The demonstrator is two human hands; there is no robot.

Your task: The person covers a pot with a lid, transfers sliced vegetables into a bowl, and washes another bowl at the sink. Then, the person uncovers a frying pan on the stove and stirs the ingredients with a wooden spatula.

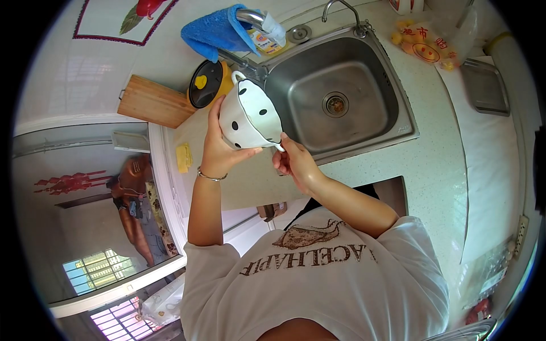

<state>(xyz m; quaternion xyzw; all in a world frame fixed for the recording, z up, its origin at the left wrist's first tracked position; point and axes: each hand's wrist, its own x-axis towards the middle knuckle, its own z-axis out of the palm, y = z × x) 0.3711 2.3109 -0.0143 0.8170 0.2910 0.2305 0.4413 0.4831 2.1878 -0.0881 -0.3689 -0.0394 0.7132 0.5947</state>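
Note:
A white bowl point(248, 118) with black spots and small loop handles is held tilted in front of me, near the left edge of the sink point(318, 156). My left hand point(219, 149) is wrapped round its outer side, thumb along the lower part. With the fingers of my right hand point(297, 163), I grip the near handle at the rim. Part of the bowl's inside shows, spotted too. Behind it stands a yellow pot with a black lid point(211, 79), partly covered by the bowl. A yellow sponge point(183, 157) lies on the counter left of my left hand.
A wooden board point(152, 102) leans by the wall. A blue towel point(213, 29) hangs at the faucet beside a yellow-labelled bottle point(266, 43). At the right are a plastic bag of yellow fruit point(424, 45) and a metal tray point(484, 86). A window or mirror frame borders the left.

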